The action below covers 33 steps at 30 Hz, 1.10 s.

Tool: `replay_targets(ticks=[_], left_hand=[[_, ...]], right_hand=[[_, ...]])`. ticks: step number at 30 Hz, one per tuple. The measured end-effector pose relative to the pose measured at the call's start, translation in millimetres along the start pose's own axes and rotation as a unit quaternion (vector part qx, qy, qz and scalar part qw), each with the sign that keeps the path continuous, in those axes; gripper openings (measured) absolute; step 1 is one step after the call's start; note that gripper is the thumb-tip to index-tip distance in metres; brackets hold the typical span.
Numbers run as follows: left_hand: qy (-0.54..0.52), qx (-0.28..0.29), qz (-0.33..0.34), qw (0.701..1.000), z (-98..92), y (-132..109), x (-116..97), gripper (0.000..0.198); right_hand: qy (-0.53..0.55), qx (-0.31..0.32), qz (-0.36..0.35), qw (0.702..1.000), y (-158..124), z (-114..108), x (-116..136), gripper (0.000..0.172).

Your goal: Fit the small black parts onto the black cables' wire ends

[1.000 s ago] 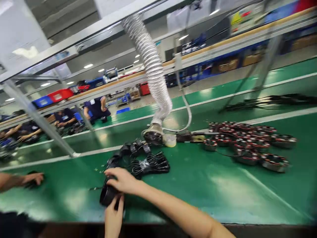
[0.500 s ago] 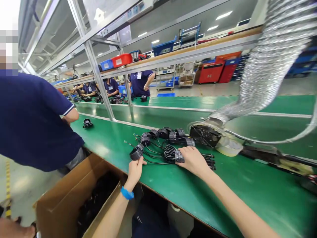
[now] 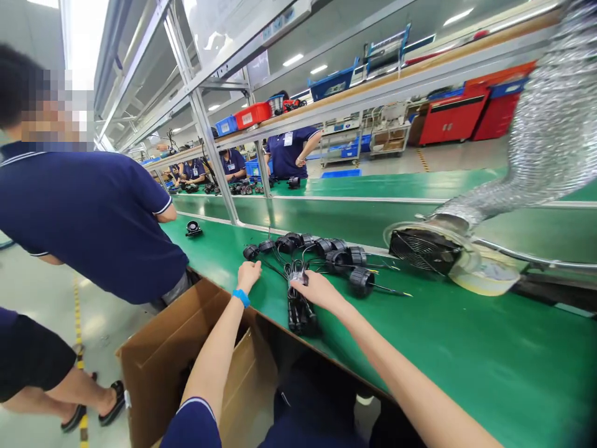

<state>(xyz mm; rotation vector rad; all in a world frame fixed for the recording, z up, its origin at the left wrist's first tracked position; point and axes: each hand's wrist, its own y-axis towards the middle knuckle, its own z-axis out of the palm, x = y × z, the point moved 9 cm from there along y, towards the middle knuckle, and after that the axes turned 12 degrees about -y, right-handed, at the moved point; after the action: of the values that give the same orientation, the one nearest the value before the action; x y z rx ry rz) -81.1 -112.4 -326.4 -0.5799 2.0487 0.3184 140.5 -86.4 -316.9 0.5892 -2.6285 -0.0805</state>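
A bundle of black cables (image 3: 295, 274) lies on the green bench, its connector ends (image 3: 301, 316) toward the front edge. My right hand (image 3: 317, 289) is closed round the wrapped middle of this bundle. Several round black housings (image 3: 336, 260) are spread in an arc behind it, joined to the cables, some with thin wire ends. To the left, my left hand (image 3: 250, 274) has its fingers drawn together just in front of a small black housing (image 3: 250, 252); what it pinches, if anything, is too small to make out.
An open cardboard box (image 3: 158, 348) stands below the bench edge. A person in dark blue (image 3: 93, 218) is at the left. A caged fan (image 3: 422, 252) with a silver duct (image 3: 541, 130) sits at right. One black part (image 3: 193, 228) lies farther left.
The cable bundle has turned, its connector ends swinging from the right to the front edge. My left hand has left the housing it was holding. The view has shifted left.
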Motion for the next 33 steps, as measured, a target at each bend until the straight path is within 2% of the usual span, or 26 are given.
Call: replay_targets(ticks=[4,6,9,12,14,15,18,20,22,24,26,27,29,33], left_hand=[[-0.058,0.099,0.012,0.993,55.0,-52,11,0.054],[-0.071,0.117,0.034,0.990,76.1,-68,9,0.058],[-0.087,0.101,0.090,0.987,86.3,-75,-2,0.058],[-0.141,0.135,0.084,0.977,91.2,-76,-2,0.056],[-0.174,0.127,0.098,0.972,83.3,-82,0,0.053],[-0.183,0.097,0.118,0.971,72.7,-86,3,0.050],[-0.154,-0.064,0.190,0.967,20.5,-112,28,0.041],[-0.059,-0.138,0.190,0.970,-11.2,-133,62,0.039],[0.104,-0.116,0.139,0.978,-25.4,-147,104,0.037],[0.268,-0.014,0.041,0.962,-25.2,-154,156,0.039],[0.338,0.055,-0.027,0.939,-25.3,-164,196,0.035],[0.349,0.070,-0.043,0.933,-24.5,-167,208,0.030],[0.350,0.074,-0.046,0.933,-19.7,-171,217,0.022],[0.352,0.089,-0.038,0.931,0.3,-180,214,0.020]], right_hand=[[0.132,0.007,0.039,0.990,0,14,-34,0.037],[0.181,-0.003,0.064,0.981,0,26,-47,0.044],[0.247,-0.024,0.093,0.964,-2,42,-58,0.051],[0.308,-0.052,0.097,0.945,-8,49,-61,0.055],[0.340,-0.078,0.086,0.933,-13,48,-62,0.054],[0.352,-0.091,0.080,0.928,-16,47,-62,0.054],[0.369,-0.117,0.066,0.920,-23,44,-62,0.051],[0.371,-0.124,0.063,0.918,-25,42,-62,0.049],[0.369,-0.128,0.064,0.918,-26,41,-62,0.048],[0.365,-0.130,0.066,0.920,-27,41,-62,0.045],[0.360,-0.129,0.068,0.921,-26,41,-62,0.043],[0.358,-0.128,0.069,0.922,-26,42,-63,0.041],[0.356,-0.125,0.071,0.923,-26,43,-63,0.039],[0.361,-0.124,0.074,0.921,-25,41,-62,0.038]])
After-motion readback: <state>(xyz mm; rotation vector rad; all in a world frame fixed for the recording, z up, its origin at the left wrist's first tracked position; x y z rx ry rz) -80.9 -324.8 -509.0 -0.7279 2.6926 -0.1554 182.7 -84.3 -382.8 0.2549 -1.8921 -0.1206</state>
